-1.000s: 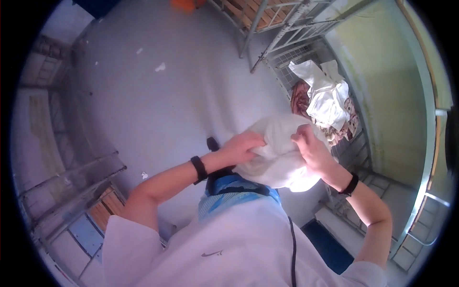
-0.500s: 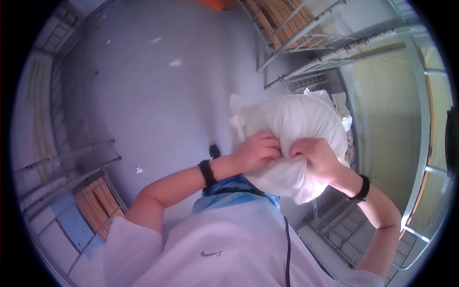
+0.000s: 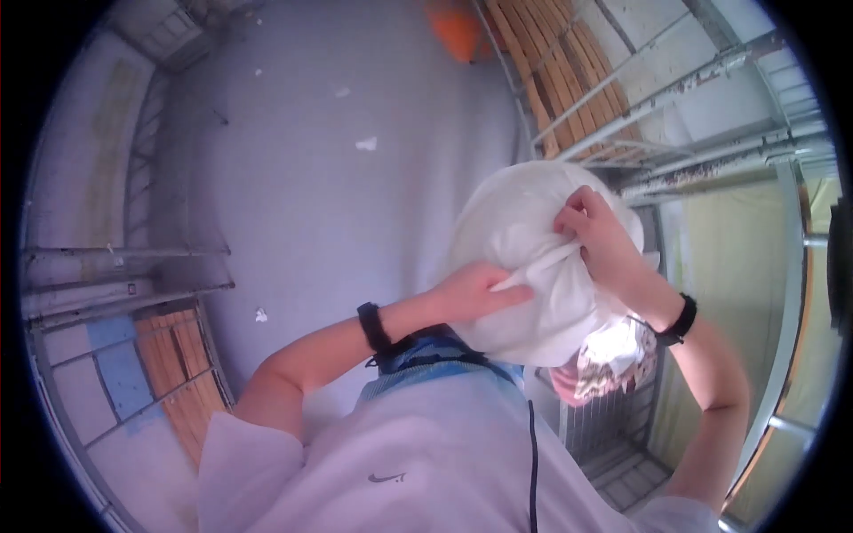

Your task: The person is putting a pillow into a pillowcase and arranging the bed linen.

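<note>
A plump white cloth bundle [image 3: 506, 209], like a stuffed bag or a pillow, bulges out in front of my body. My left hand [image 3: 487, 293] pinches a twisted fold of its fabric on the near side. Farther up and to the right, my right hand [image 3: 604, 240] grips the same stretch of cloth with curled fingers. A taut ridge of fabric runs between the two hands. Below the bundle at the right, a shiny silver and pink patterned thing [image 3: 615, 362] shows in part.
Metal bed frames with wooden slats [image 3: 569, 80] stand at the upper right, and another slatted frame [image 3: 182, 364] is at the left. Pale yellow panels [image 3: 742, 266] line the right side. Paper scraps [image 3: 366, 143] dot the grey floor [image 3: 311, 195], and something orange [image 3: 458, 34] lies far off.
My right hand has moved up and away from my left, drawing the fabric taut between them. The bundle has turned, and more of the silver and pink thing shows beneath it.
</note>
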Tool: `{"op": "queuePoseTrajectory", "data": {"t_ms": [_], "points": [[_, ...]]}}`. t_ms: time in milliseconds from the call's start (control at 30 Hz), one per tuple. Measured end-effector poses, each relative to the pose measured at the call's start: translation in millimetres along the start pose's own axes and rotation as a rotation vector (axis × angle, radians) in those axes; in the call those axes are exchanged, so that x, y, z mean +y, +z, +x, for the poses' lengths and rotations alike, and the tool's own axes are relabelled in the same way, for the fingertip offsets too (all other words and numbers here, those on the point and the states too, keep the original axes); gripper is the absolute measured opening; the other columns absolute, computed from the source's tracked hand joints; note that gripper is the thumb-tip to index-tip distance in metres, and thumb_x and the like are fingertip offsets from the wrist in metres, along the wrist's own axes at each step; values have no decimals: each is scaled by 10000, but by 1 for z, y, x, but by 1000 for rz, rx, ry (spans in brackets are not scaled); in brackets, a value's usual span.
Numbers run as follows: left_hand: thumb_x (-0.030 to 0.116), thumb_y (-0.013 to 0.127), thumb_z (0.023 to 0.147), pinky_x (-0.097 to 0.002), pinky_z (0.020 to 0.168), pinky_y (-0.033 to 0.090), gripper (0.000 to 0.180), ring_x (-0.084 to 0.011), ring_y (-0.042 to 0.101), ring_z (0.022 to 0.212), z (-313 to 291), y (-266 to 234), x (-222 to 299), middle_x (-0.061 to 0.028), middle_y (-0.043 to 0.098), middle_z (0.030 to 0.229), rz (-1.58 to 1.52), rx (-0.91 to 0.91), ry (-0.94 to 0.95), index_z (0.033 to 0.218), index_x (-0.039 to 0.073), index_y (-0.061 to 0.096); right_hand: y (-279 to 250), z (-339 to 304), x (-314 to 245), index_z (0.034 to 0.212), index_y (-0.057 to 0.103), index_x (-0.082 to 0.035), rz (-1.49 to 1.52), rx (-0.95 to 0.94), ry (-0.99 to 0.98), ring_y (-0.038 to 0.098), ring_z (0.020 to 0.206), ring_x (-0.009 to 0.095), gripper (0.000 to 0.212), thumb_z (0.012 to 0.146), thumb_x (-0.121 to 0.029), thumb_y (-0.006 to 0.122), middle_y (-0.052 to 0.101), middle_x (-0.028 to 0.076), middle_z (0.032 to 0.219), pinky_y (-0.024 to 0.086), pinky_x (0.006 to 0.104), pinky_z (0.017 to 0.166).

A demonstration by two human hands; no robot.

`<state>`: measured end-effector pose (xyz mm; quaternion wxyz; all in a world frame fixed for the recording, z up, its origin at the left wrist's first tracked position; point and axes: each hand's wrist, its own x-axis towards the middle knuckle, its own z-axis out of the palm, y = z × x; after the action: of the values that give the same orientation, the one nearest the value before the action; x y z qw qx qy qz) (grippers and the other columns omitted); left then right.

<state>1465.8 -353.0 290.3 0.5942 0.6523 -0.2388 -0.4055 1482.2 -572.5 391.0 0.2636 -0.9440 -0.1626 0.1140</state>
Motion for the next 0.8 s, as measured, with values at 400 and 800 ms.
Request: {"op": "queuePoseTrajectory", "data": {"t_ms": [400,800], "points": [[193,644,840,-290,711,444,168,-216,580,793,36,-86,79,-81,629,847,887,651,442,853,25,634,-38,72,70,979,577,-18,160,-243,-262,520,1020,314,279,704,-9,618,484,140,1085,439,358,894],[321,527,953,-232,638,479,368,-42,581,722,37,-237,47,-6,656,814,-467,639,-209,892,-15,665,-11,203,95,914,548,-53,423,-159,-282,530,891,191,177,765,-46,643,500,75,977,452,292,819]]}}
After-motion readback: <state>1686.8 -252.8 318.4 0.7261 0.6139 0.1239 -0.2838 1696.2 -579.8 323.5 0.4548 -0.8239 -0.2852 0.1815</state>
